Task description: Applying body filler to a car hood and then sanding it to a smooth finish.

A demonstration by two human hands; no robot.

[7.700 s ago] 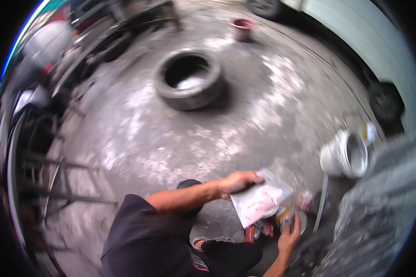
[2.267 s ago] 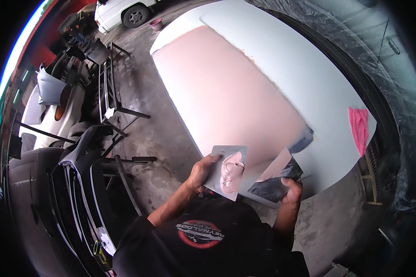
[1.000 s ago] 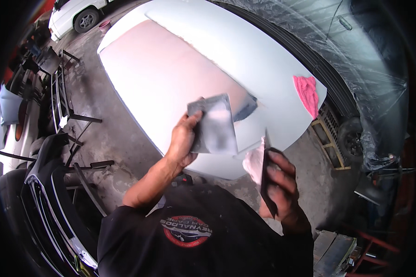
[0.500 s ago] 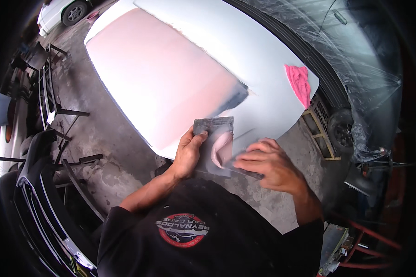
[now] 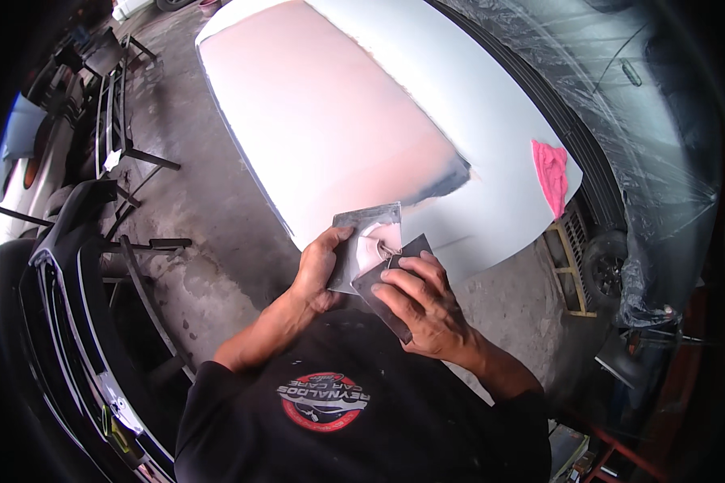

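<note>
My left hand (image 5: 316,270) grips a thin grey rectangular mixing board (image 5: 343,259) by its left edge, thumb on top. On the board sits a mound of pinkish body filler (image 5: 369,251). A dark flat spreader (image 5: 391,319) is in my right hand (image 5: 428,314), its fingers pressed along the face. The spreader's edge meets the filler and overlaps the board's right side. Just beyond my hands lies a large white car panel (image 5: 491,105) with a wide, smooth pinkish area (image 5: 346,121) and a dark grey patch (image 5: 443,183) at that area's near corner.
A pink cloth (image 5: 549,179) rests on the panel's right end. Plastic sheeting (image 5: 620,121) covers a vehicle at the right, near a yellowish crate (image 5: 570,270) and a wheel (image 5: 604,266). Metal stands (image 5: 149,159) and a dark bumper (image 5: 68,266) are on the left, over concrete floor (image 5: 193,193).
My right hand has brought the spreader in over the board, onto the filler. The filler's long curved smear has become a gathered mound. The view has shifted, moving the panel rightward.
</note>
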